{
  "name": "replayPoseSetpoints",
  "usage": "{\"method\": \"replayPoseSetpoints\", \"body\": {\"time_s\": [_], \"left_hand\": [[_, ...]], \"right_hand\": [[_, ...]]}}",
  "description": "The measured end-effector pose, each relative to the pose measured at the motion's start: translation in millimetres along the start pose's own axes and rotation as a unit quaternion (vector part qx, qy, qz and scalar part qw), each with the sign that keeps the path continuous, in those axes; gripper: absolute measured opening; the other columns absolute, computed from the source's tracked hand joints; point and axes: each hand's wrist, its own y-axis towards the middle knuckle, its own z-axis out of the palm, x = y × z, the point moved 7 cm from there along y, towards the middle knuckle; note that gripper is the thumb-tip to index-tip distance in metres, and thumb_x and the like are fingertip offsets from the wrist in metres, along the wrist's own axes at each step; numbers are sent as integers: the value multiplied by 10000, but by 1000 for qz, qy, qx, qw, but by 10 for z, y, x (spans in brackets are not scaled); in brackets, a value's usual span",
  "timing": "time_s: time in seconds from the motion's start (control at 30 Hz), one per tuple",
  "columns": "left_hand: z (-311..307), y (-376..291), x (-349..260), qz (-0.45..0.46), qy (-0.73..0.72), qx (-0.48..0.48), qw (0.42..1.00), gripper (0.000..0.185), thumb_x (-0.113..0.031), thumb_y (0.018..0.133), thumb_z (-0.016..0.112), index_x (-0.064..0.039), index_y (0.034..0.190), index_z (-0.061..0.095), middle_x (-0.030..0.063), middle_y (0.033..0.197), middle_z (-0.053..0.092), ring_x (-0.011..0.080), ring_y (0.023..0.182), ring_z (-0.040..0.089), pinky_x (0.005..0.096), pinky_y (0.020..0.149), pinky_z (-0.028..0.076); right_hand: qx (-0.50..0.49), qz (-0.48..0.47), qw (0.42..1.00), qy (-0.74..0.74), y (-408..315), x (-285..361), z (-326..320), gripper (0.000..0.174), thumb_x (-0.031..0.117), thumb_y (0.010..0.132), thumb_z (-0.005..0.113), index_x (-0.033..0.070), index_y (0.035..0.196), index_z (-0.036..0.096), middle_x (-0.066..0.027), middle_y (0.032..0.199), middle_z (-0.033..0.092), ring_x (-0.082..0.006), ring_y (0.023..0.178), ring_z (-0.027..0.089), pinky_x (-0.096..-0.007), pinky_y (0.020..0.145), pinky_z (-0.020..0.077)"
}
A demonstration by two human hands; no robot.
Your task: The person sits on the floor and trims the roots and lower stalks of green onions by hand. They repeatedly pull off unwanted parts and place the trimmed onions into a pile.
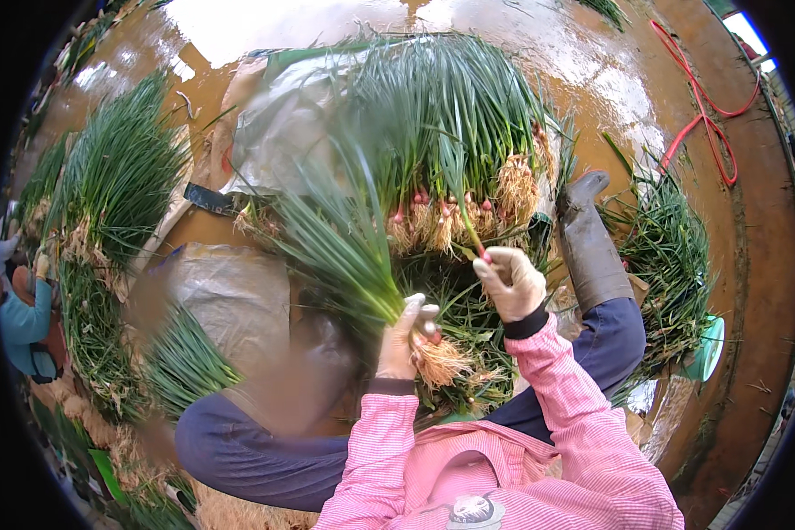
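My left hand (403,338), in a pale glove, grips a bunch of green onion-like plants (351,258). Their reddish bulbs and tan roots stick out on the right of the fist, and the leaves fan up and left. To the right, my gloved right hand (513,283) pinches one single stalk (469,222) near its reddish base, its leaves pointing up. Beyond both hands lies a large pile of the same plants (444,112), roots towards me. Loose green leaves and trimmings (464,291) lie below and between my hands.
Rubber boots cover my legs; the right boot (593,245) stands beside the pile. More plants lie in a heap (116,159) at left and a mound (669,258) at right, near a light-green container (707,349). A co-worker's blue sleeve (30,318) shows far left. A red hose (702,112) crosses wet ground.
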Motion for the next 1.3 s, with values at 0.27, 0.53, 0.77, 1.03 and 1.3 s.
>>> {"method": "replayPoseSetpoints", "body": {"time_s": [0.27,0.53,0.77,1.03,1.3], "left_hand": [[-76,55,211,-89,34,84,992,347,-172,883,656,-17,1185,581,101,836,677,198,712,664,308,656,566],[-270,107,300,-95,2,5,995,277,-266,882,665,-29,1018,623,67,674,602,188,582,589,299,527,485],[-143,96,303,-103,-27,85,991,208,-220,885,615,-13,908,615,79,645,586,203,565,580,304,512,475],[-234,46,76,-66,46,44,996,193,-167,880,644,-10,992,649,108,765,670,201,587,629,304,514,534],[-181,55,86,-3,82,-53,995,204,-241,924,597,-54,1000,629,38,742,641,109,523,573,215,361,385]], "right_hand": [[110,207,962,142,-1204,-443,443,328,301,942,564,30,1127,556,-84,1007,623,-188,902,638,-293,803,513],[143,488,611,606,-567,-1041,1173,401,428,1007,381,97,880,569,37,599,470,-85,520,427,-258,520,396],[248,269,918,152,-106,-727,1148,496,473,865,656,-3,1006,654,-58,813,616,-171,749,556,-289,746,454],[214,248,890,316,-267,-516,1379,193,208,938,611,22,989,599,30,785,579,-61,653,485,-205,588,421],[9,395,761,516,-600,-871,1061,213,299,1000,460,99,1035,522,-14,835,581,-121,680,545,-280,566,452]]}}
